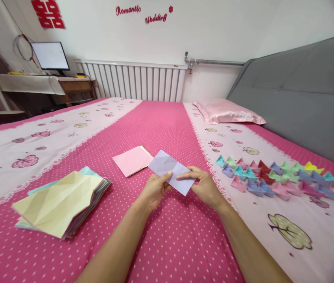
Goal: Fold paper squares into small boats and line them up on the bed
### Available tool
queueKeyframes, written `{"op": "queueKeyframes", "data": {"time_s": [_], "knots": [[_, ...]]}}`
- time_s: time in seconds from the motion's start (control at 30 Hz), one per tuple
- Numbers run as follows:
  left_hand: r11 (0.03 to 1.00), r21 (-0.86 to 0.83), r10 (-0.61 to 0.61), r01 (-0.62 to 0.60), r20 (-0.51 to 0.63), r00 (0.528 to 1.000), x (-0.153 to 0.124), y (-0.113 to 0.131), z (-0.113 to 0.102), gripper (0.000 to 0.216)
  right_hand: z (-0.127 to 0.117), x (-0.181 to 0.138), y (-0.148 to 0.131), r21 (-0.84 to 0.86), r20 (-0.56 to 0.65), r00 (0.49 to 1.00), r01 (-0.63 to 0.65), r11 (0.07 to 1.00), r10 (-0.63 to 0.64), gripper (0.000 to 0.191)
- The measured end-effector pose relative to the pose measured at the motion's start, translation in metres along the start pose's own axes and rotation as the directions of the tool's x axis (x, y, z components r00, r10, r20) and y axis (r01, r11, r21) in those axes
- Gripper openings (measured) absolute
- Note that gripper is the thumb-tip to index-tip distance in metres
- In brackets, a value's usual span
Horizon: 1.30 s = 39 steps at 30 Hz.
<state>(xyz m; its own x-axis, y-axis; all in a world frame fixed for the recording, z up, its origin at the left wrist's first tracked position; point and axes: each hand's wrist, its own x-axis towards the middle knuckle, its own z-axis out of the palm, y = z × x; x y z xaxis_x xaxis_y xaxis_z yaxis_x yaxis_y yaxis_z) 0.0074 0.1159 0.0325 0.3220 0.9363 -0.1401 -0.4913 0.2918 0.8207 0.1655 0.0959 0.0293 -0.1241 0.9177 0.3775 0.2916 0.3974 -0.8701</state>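
Note:
A lilac sheet of paper, folded to a rectangle with crease lines across it, is held slightly above the bed between my two hands. My left hand pinches its lower left edge, thumb on top. On the right side my right hand grips the paper, fingers over its face and thumb beneath or behind. Just beyond my left hand lies a small stack of square paper, pink on top. A thicker pile of creased sheets, pale yellow uppermost, rests to the left.
Several rows of small folded paper boats in many colours stand on the right of the bedspread. A pink pillow lies behind them by the grey headboard. A radiator and a desk with a monitor are at the back.

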Motion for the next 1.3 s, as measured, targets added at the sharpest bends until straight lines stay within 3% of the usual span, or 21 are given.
{"op": "queueKeyframes", "data": {"time_s": [0.33,0.53,0.73,1.0,1.3], "knots": [[1.000,-0.004,-0.011,0.011,-0.003,1.000,0.001,0.001,-0.001,0.020,-0.003,0.000,0.003,0.050,-0.046,0.998,-0.048,0.998,0.050,0.018],[0.998,0.046,-0.050,0.048,0.035,0.998,-0.002,0.004,0.001,0.019,-0.005,0.001,-0.004,0.025,-0.091,0.994,-0.063,0.998,0.065,0.022],[0.996,0.045,-0.077,0.074,0.073,0.994,-0.002,0.004,0.002,0.017,0.002,-0.002,-0.007,-0.003,-0.228,0.966,-0.129,0.992,0.125,0.028],[0.995,0.085,0.038,-0.052,0.161,0.986,-0.003,-0.002,0.001,0.025,0.009,-0.003,-0.004,-0.003,-0.340,0.926,-0.173,0.985,0.162,0.029],[0.999,0.051,0.013,-0.017,0.072,0.997,0.003,-0.007,-0.002,0.017,0.010,-0.001,-0.008,0.260,-0.342,0.897,-0.195,0.946,0.279,0.037]]}}
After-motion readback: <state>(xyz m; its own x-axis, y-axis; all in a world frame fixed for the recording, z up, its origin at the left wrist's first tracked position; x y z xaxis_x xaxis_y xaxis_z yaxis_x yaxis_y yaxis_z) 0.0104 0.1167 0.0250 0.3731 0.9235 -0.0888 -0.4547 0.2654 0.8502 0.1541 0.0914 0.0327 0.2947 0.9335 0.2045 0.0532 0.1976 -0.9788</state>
